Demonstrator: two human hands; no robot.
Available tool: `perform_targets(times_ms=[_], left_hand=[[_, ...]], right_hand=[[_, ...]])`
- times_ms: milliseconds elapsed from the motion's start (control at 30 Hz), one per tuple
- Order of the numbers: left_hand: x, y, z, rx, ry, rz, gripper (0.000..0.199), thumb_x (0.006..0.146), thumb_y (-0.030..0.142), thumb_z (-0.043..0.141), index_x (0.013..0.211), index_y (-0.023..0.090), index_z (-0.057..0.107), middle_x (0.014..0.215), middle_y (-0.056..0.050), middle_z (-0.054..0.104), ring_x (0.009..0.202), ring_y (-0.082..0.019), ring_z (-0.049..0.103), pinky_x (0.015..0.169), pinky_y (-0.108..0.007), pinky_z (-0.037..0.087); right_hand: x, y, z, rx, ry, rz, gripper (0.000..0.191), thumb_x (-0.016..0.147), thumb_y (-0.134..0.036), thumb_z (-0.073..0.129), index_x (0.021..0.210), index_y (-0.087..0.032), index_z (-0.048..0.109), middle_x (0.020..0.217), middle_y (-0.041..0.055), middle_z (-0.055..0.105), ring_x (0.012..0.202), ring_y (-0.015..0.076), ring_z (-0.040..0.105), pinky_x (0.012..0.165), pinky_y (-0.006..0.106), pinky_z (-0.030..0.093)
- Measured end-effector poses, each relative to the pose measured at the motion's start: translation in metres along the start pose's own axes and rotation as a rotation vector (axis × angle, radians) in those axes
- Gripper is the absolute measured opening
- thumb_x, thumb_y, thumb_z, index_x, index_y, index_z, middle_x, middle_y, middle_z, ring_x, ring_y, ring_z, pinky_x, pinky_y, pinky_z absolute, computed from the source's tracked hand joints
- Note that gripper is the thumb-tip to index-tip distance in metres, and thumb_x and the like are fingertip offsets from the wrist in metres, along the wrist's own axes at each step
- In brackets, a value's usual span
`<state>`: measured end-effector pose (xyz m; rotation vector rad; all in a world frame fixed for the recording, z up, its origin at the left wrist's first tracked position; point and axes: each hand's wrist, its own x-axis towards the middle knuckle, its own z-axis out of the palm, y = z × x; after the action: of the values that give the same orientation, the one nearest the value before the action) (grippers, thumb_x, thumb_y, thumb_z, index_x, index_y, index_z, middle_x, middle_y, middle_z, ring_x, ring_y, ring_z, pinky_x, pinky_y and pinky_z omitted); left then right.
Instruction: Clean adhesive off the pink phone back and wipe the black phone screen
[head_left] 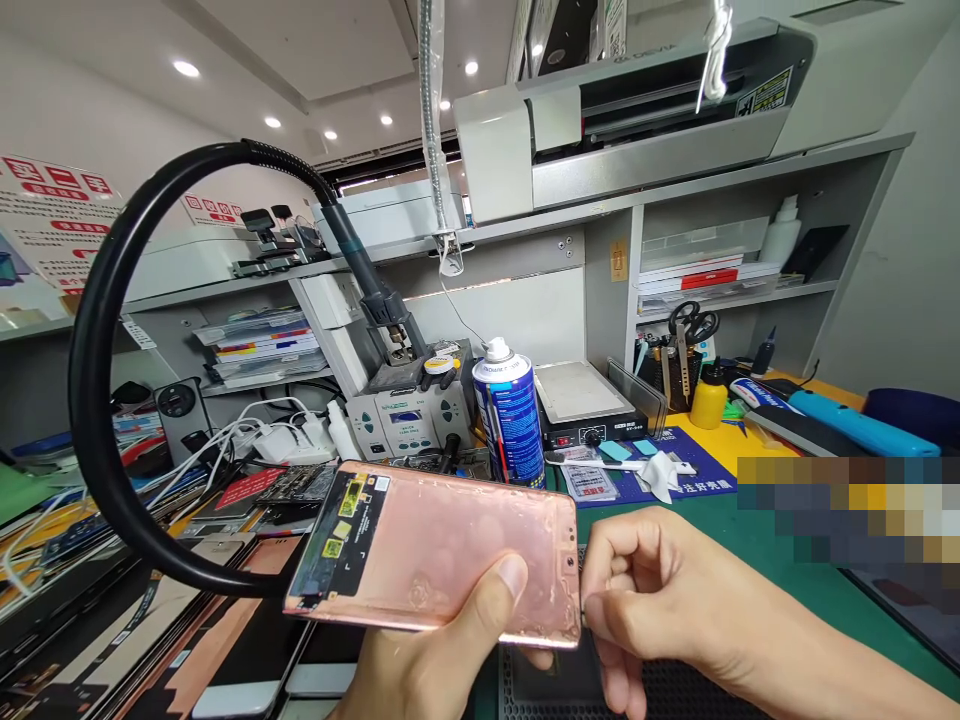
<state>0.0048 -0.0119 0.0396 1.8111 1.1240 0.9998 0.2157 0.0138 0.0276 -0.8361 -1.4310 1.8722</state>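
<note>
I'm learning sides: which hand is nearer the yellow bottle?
Right hand, in front of the yellow bottle; the left hand, holding the pink panel, is farther left.

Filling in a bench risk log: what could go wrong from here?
The pinkish phone frame might slip: the left hand seems its main support, with the right hand at one edge. The black hose appears beside its dark end and could get bumped. The blue spray can stands beyond it and might be knocked over.
</note>
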Motion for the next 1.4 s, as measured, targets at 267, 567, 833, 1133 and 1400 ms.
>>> perform_targets(times_ms=[267, 567, 833, 1133, 1400], left_hand=[[-0.001, -0.011, -0.004, 0.161, 0.153, 0.067, 0.032, 0.093, 0.042, 0.053, 0.084, 0.022, 0.077, 0.083, -0.005, 0.076, 0.086, -0.024, 0.07, 0.09, -0.034, 0.055], [-0.002, -0.015, -0.004, 0.1, 0.103, 0.045, 0.029, 0.092, 0.04, 0.054, 0.09, 0.022, 0.077, 0.081, -0.004, 0.077, 0.084, -0.025, 0.071, 0.094, -0.037, 0.054], [0.002, -0.006, 0.003, -0.12, 0.067, 0.014, 0.039, 0.096, 0.039, 0.047, 0.072, 0.021, 0.072, 0.076, -0.003, 0.075, 0.079, -0.02, 0.07, 0.087, -0.029, 0.054], [0.005, -0.004, 0.004, -0.199, 0.083, 0.037, 0.037, 0.095, 0.037, 0.049, 0.07, 0.02, 0.07, 0.073, -0.004, 0.074, 0.078, -0.021, 0.07, 0.088, -0.032, 0.054], [-0.003, -0.009, 0.002, 0.205, 0.267, 0.103, 0.028, 0.089, 0.041, 0.058, 0.078, 0.023, 0.076, 0.085, -0.007, 0.077, 0.088, -0.026, 0.072, 0.088, -0.037, 0.057]], right_hand=[[-0.003, -0.008, 0.014, -0.342, 0.242, -0.154, 0.007, 0.066, -0.015, 0.063, 0.061, -0.017, 0.059, 0.057, -0.0025, 0.058, 0.055, 0.0117, 0.047, 0.053, 0.024, 0.039], [-0.005, -0.013, 0.017, -0.323, 0.204, -0.142, 0.006, 0.066, -0.018, 0.063, 0.062, -0.018, 0.059, 0.059, -0.0001, 0.06, 0.058, 0.0144, 0.048, 0.057, 0.027, 0.039], [-0.003, -0.009, 0.015, -0.174, 0.137, -0.116, 0.01, 0.063, -0.015, 0.066, 0.063, -0.018, 0.057, 0.063, 0.0031, 0.068, 0.057, 0.0142, 0.054, 0.056, 0.026, 0.042], [-0.004, -0.008, 0.001, -0.071, 0.005, -0.105, 0.007, 0.081, -0.015, 0.064, 0.077, -0.012, 0.068, 0.063, 0.0032, 0.07, 0.057, 0.0128, 0.06, 0.062, 0.026, 0.051], [-0.006, -0.008, 0.002, -0.123, 0.052, -0.08, 0.016, 0.084, -0.028, 0.07, 0.082, -0.012, 0.071, 0.063, 0.0037, 0.07, 0.058, 0.0132, 0.06, 0.061, 0.025, 0.049]])
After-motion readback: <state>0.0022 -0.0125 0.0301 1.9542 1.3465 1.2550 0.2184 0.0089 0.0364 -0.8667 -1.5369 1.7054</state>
